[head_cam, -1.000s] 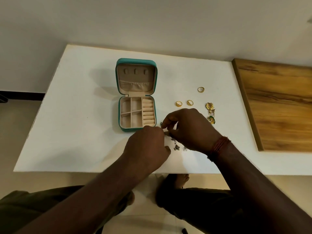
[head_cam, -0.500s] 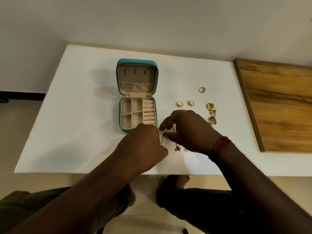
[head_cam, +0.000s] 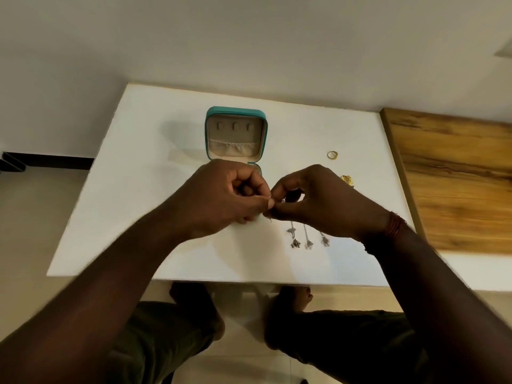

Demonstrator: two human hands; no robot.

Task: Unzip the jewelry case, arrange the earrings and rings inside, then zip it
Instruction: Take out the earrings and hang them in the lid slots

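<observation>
Three silver earrings (head_cam: pixel 308 243) lie loose near the table's (head_cam: pixel 133 223) front edge, so the arranging looks barely begun. Just above them the left hand (head_cam: pixel 230 198) and right hand (head_cam: pixel 318 202) meet fingertip to fingertip, both curled and pinching a small piece (head_cam: pixel 270 216) between them, possibly another earring; it is too tiny to tell. Behind the left hand the jewelry case (head_cam: pixel 235 134) stands unzipped with its lid up, its tray mostly hidden. Toward the back edge a gold ring (head_cam: pixel 332 155) waits, and the zipping is yet to come.
</observation>
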